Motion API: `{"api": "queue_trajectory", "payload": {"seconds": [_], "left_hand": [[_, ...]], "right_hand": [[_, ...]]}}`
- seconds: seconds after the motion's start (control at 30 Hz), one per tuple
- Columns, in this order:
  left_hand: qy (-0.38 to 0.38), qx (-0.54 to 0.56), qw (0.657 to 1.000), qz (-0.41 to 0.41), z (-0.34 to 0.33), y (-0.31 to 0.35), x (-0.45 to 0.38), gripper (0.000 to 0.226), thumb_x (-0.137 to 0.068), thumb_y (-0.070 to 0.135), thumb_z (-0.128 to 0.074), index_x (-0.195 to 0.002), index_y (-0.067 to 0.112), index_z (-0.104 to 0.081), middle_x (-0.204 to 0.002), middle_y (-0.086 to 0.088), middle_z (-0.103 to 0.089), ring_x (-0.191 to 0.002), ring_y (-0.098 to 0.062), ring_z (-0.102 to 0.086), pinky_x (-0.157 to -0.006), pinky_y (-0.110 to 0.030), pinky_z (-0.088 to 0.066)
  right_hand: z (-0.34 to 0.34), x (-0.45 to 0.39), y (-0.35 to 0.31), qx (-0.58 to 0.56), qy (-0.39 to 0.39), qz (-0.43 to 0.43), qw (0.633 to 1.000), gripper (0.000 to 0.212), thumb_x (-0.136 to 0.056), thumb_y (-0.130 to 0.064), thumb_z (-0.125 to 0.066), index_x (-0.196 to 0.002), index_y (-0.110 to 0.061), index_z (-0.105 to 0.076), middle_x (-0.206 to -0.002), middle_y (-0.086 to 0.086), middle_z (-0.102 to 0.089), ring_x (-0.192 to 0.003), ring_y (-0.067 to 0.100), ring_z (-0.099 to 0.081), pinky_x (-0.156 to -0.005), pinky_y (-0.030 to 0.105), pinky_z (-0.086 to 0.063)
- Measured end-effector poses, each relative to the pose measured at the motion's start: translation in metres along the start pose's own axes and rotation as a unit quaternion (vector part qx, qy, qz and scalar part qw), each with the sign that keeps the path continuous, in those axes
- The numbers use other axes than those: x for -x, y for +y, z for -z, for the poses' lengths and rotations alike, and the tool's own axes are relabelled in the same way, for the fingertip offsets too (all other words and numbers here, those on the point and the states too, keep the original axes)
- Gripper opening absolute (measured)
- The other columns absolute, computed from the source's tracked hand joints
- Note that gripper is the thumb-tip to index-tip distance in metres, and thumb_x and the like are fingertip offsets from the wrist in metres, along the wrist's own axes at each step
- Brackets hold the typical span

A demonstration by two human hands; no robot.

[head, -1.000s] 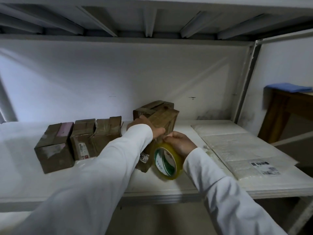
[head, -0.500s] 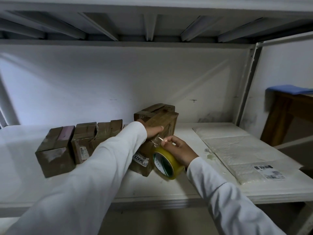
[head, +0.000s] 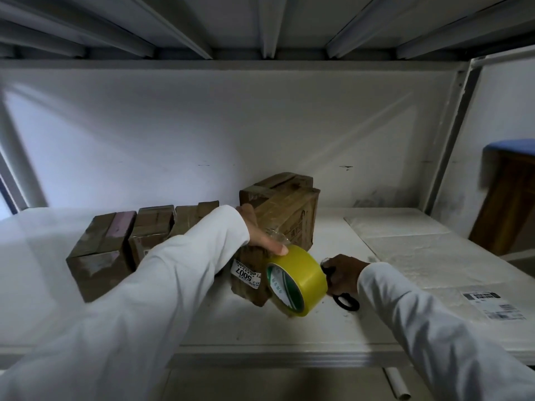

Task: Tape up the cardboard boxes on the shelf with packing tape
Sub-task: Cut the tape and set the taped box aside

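A brown cardboard box [head: 285, 209] stands mid-shelf, on or against a lower box [head: 246, 287] with a white "5007" label. My left hand [head: 259, 234] grips the box's front, its thumb pressing a clear strand of tape. From that strand a yellow packing tape roll [head: 301, 277] hangs at the box's front right. Just to the right of the roll, my right hand [head: 344, 273] is closed on black-handled scissors [head: 346, 301] that lie on the shelf. Three more taped boxes [head: 101, 251] stand in a row at the left.
Flat white padded mailers [head: 419, 250] with a shipping label [head: 496, 303] cover the shelf's right side. The shelf's front lip [head: 260, 357] runs below my arms. A metal upright [head: 445, 140] bounds the right end, and a wooden table [head: 512, 204] with a blue cloth stands beyond.
My right hand let go of the tape roll and moved right and down onto the scissors. The roll now hangs from the strand under my left thumb.
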State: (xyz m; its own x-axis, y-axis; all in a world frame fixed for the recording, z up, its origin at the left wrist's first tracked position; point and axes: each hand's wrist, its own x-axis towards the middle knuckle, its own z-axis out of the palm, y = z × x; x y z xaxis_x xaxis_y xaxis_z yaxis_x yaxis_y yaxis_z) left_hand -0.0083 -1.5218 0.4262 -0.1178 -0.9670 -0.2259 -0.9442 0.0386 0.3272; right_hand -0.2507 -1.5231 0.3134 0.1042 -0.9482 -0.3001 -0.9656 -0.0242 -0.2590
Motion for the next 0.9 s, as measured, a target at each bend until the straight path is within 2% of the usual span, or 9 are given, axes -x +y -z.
{"api": "queue_trajectory", "payload": {"seconds": [0.1,0.23,0.33,0.4,0.47,0.53,0.6,0.7,0.9], "left_hand": [[-0.004,-0.013,1.000,-0.009,0.000,0.002,0.000,0.125,-0.060,0.064,-0.075,-0.150,0.015,-0.003,-0.155,-0.008,-0.019,-0.141,-0.030,-0.023,-0.113,-0.045,-0.029],[0.000,0.002,1.000,-0.015,0.001,-0.003,-0.002,0.123,-0.057,0.063,-0.078,-0.149,0.015,-0.011,-0.152,-0.007,-0.025,-0.139,-0.029,-0.028,-0.111,-0.046,-0.032],[-0.002,0.032,0.999,-0.023,0.001,-0.009,-0.003,0.123,-0.052,0.060,-0.082,-0.147,0.016,-0.016,-0.149,-0.006,-0.031,-0.135,-0.029,-0.034,-0.108,-0.046,-0.037],[-0.009,0.043,0.999,-0.031,0.000,-0.010,-0.003,0.124,-0.052,0.058,-0.083,-0.147,0.017,-0.015,-0.149,-0.005,-0.031,-0.135,-0.029,-0.034,-0.108,-0.046,-0.037],[-0.010,0.036,0.998,-0.042,0.000,-0.009,-0.002,0.122,-0.055,0.057,-0.082,-0.148,0.017,-0.013,-0.149,-0.005,-0.029,-0.136,-0.028,-0.033,-0.109,-0.046,-0.036],[-0.009,0.027,0.998,-0.052,0.000,-0.007,-0.001,0.121,-0.058,0.056,-0.081,-0.148,0.016,-0.012,-0.150,-0.005,-0.028,-0.136,-0.028,-0.032,-0.110,-0.045,-0.035],[-0.009,0.019,0.998,-0.056,0.000,-0.006,-0.001,0.120,-0.059,0.055,-0.081,-0.148,0.015,-0.011,-0.151,-0.006,-0.026,-0.137,-0.028,-0.030,-0.110,-0.044,-0.033],[-0.015,0.018,0.998,-0.058,0.000,-0.007,-0.002,0.121,-0.059,0.055,-0.081,-0.148,0.016,-0.009,-0.152,-0.006,-0.025,-0.137,-0.029,-0.030,-0.111,-0.045,-0.033],[-0.006,0.008,0.998,-0.064,-0.001,-0.004,0.003,0.120,-0.059,0.057,-0.080,-0.148,0.017,-0.011,-0.149,-0.005,-0.030,-0.133,-0.028,-0.036,-0.108,-0.044,-0.037]], "right_hand": [[0.008,0.006,-0.008,0.109,-0.009,-0.012,0.994,0.042,-0.071,-0.036,-0.070,-0.107,-0.017,-0.060,-0.114,0.005,-0.059,-0.104,0.028,-0.059,-0.085,0.032,-0.049],[0.018,0.012,-0.003,0.197,-0.039,-0.073,0.977,0.058,-0.077,-0.043,-0.067,-0.128,-0.021,-0.050,-0.130,0.006,-0.050,-0.120,0.026,-0.050,-0.089,0.027,-0.042],[0.025,0.017,0.005,0.216,-0.035,-0.092,0.971,0.051,-0.073,-0.041,-0.067,-0.119,-0.020,-0.060,-0.116,0.005,-0.061,-0.111,0.024,-0.058,-0.087,0.027,-0.049],[0.029,0.023,0.012,0.203,-0.010,-0.101,0.974,0.030,-0.070,-0.037,-0.064,-0.093,-0.019,-0.068,-0.089,0.002,-0.065,-0.088,0.021,-0.065,-0.076,0.025,-0.053],[0.042,0.029,0.022,0.154,0.009,-0.075,0.985,0.013,-0.076,-0.033,-0.062,-0.072,-0.020,-0.061,-0.072,-0.001,-0.058,-0.066,0.016,-0.057,-0.062,0.021,-0.047],[0.064,0.039,0.029,-0.026,-0.001,-0.045,0.999,0.010,-0.078,-0.020,-0.063,-0.082,-0.022,-0.055,-0.078,0.000,-0.056,-0.068,0.013,-0.053,-0.060,0.021,-0.044],[0.091,0.056,0.026,-0.166,-0.053,-0.005,0.985,0.037,-0.060,-0.028,-0.070,-0.093,-0.025,-0.053,-0.083,-0.005,-0.059,-0.073,0.010,-0.053,-0.063,0.019,-0.045],[0.122,0.071,0.006,-0.114,-0.140,0.066,0.981,0.066,-0.039,-0.046,-0.065,-0.102,-0.030,-0.056,-0.085,-0.010,-0.057,-0.073,0.005,-0.050,-0.061,0.015,-0.044],[0.147,0.058,-0.033,0.022,-0.157,0.079,0.984,0.056,-0.041,-0.054,-0.070,-0.094,-0.037,-0.061,-0.086,-0.015,-0.058,-0.077,-0.003,-0.051,-0.067,0.016,-0.040]]}}
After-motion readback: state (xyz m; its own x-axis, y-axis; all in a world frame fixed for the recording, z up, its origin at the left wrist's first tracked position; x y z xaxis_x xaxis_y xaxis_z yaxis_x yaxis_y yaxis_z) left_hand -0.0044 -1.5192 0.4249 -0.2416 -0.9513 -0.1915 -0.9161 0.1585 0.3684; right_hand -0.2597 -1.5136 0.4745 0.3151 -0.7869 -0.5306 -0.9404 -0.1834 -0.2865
